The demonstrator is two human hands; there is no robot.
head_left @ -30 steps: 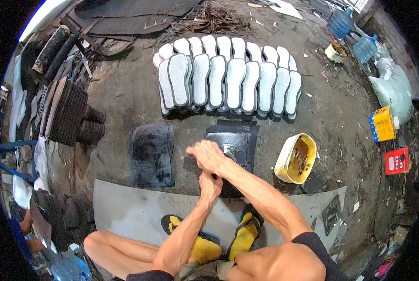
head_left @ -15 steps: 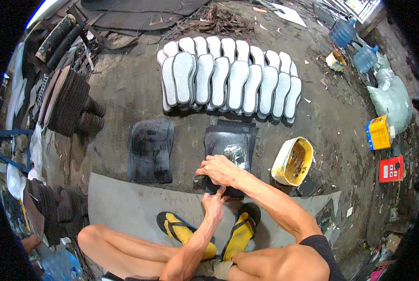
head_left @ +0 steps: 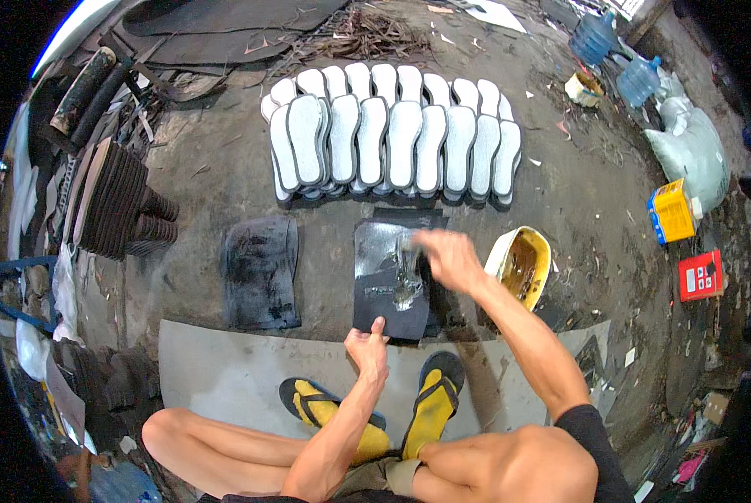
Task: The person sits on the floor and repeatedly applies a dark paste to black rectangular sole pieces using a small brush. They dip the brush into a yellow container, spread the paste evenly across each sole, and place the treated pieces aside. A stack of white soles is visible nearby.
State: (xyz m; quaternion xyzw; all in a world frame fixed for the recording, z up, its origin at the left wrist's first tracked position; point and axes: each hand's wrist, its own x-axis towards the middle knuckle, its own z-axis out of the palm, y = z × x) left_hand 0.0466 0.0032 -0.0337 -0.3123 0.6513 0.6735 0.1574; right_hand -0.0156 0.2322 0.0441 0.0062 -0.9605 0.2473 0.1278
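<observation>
A black rubber sheet (head_left: 378, 295) lies in front of me on a stack of similar dark sheets. A wet, glossy smear covers much of its far and right side. My left hand (head_left: 369, 348) pinches its near edge, thumb on top and fingers curled. Over the sheet's far right part is my right hand (head_left: 452, 260), blurred by motion and closed on a small flat spreader (head_left: 407, 243), whose exact shape is unclear. Just right of that hand stands a yellow-white tub (head_left: 503, 251) holding brown, glue-like liquid. Another dark sheet (head_left: 260, 272) lies to the left.
Rows of grey-topped shoe soles (head_left: 405, 142) lean together beyond the sheets. Stacked brown soles (head_left: 111, 205) stand at the left. A grey board (head_left: 224, 360) lies under my feet. A yellow box (head_left: 673, 211) and a red box (head_left: 700, 277) sit at the right.
My right hand has swung from the sheet's near left to its far right, uncovering the sheet. The left hand has shifted slightly left and stays at the near edge. The view has moved slightly.
</observation>
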